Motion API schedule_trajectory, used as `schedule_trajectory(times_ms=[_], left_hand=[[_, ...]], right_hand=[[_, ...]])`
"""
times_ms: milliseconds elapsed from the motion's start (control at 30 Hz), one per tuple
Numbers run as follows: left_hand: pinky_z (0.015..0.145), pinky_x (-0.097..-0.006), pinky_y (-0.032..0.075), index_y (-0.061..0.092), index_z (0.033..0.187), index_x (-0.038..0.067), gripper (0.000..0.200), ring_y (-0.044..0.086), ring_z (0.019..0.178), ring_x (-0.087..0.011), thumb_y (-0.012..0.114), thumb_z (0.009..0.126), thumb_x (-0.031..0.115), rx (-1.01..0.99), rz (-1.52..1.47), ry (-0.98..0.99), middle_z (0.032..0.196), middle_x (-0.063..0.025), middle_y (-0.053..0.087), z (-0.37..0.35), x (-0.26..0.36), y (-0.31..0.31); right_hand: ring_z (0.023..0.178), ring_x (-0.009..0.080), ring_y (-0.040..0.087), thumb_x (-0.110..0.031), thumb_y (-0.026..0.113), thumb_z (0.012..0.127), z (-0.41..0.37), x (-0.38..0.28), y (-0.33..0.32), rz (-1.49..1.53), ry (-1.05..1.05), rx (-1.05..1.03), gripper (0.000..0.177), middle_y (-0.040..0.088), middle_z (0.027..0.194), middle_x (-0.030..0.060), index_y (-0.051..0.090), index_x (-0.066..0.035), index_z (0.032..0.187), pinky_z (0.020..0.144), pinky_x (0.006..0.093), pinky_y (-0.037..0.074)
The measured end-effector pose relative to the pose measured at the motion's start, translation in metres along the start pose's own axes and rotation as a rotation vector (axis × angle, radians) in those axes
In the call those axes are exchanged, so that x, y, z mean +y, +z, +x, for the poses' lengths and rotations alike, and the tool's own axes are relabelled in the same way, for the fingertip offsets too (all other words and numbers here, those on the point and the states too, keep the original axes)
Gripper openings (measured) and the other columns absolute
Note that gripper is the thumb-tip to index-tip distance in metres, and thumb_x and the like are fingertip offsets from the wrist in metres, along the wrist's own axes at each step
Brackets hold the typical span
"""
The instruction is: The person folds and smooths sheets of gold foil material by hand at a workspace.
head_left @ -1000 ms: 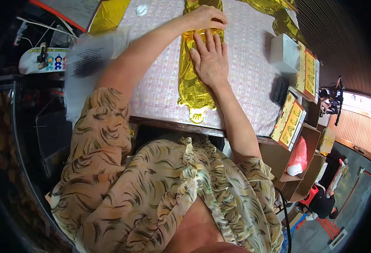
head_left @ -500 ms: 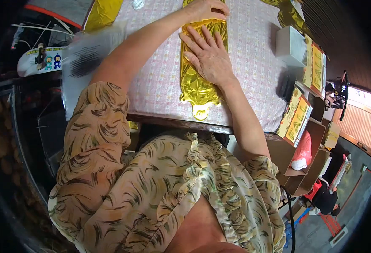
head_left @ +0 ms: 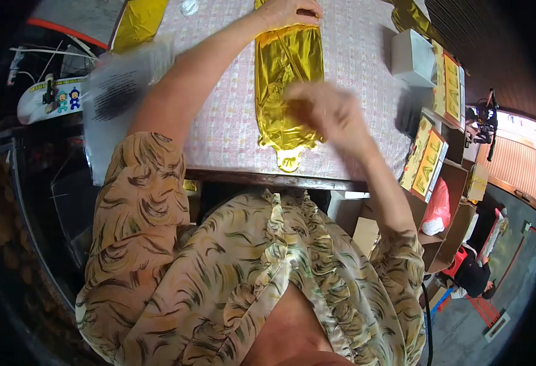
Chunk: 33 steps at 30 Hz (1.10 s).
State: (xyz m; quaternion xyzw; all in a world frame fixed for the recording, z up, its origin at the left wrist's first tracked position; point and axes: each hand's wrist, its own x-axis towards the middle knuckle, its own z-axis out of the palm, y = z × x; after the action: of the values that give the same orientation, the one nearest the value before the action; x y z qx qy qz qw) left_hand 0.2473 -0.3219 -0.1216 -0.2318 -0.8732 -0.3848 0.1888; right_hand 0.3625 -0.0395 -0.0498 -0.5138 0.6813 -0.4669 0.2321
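Foil lies on the table, twelve to six o'clock. Left hand bends its fingers at twelve, right hand blurs at four; grips unclear. Smoothing seems underway; next calls for steadying twelve.

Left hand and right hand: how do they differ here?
The left hand looks fairly sharp; the right hand is blurred. The left hand is farther from the body, at the picture's top edge; the right hand is nearer. Both partly cover the gold foil in this view.
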Motion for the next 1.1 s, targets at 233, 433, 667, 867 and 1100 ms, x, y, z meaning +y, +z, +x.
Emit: schedule_trajectory(times_ms=[233, 433, 667, 867, 1100], left_hand=[[0.095, -0.0409, 0.054, 0.076, 0.104, 0.005, 0.027, 0.069, 0.106, -0.0315, 0.076, 0.087, 0.025, -0.011, -0.003, -0.002, 0.111, -0.0134, 0.074, 0.000, 0.008, -0.002], [0.094, -0.0399, 0.054, 0.076, 0.105, 0.005, 0.026, 0.070, 0.106, -0.0307, 0.075, 0.089, 0.025, 0.001, 0.034, -0.003, 0.111, -0.0136, 0.074, 0.001, 0.016, -0.004], [0.091, -0.0348, 0.054, 0.074, 0.122, 0.005, 0.037, 0.072, 0.103, -0.0224, 0.071, 0.093, 0.029, -0.265, -0.146, -0.351, 0.113, -0.0130, 0.077, 0.024, 0.027, -0.040], [0.093, -0.0346, 0.052, 0.068, 0.129, 0.003, 0.039, 0.067, 0.108, -0.0184, 0.063, 0.100, 0.029, -0.252, 0.229, -0.055, 0.121, -0.0103, 0.074, 0.008, 0.053, -0.100], [0.119, -0.0430, 0.041, 0.060, 0.137, 0.000, 0.057, 0.053, 0.137, -0.0331, 0.062, 0.080, -0.005, -0.343, 0.431, 0.221, 0.139, -0.0173, 0.061, -0.113, 0.122, -0.080]], right_hand=[[0.111, 0.0282, 0.059, -0.006, 0.066, 0.091, 0.046, 0.055, -0.042, -0.863, -0.032, 0.155, 0.049, 0.064, 0.126, 0.0052, 0.069, -0.026, 0.135, 0.101, 0.0415, 0.041], [0.116, 0.0237, 0.058, -0.021, 0.071, 0.091, 0.046, 0.061, -0.039, -1.054, -0.086, 0.163, 0.045, 0.063, 0.129, 0.0019, 0.069, -0.037, 0.134, 0.104, 0.0482, 0.035], [0.117, 0.0208, 0.058, -0.025, 0.069, 0.095, 0.044, 0.057, -0.039, -1.126, -0.090, 0.110, 0.043, 0.062, 0.130, 0.0003, 0.068, -0.036, 0.136, 0.104, 0.0500, 0.034], [0.116, 0.0208, 0.059, -0.024, 0.068, 0.096, 0.043, 0.058, -0.038, -1.102, -0.098, 0.122, 0.042, 0.063, 0.127, -0.0007, 0.068, -0.036, 0.136, 0.104, 0.0499, 0.035], [0.112, 0.0230, 0.059, -0.022, 0.068, 0.095, 0.042, 0.062, -0.040, -1.053, -0.126, 0.133, 0.042, 0.062, 0.123, -0.0007, 0.068, -0.033, 0.136, 0.104, 0.0484, 0.036]])
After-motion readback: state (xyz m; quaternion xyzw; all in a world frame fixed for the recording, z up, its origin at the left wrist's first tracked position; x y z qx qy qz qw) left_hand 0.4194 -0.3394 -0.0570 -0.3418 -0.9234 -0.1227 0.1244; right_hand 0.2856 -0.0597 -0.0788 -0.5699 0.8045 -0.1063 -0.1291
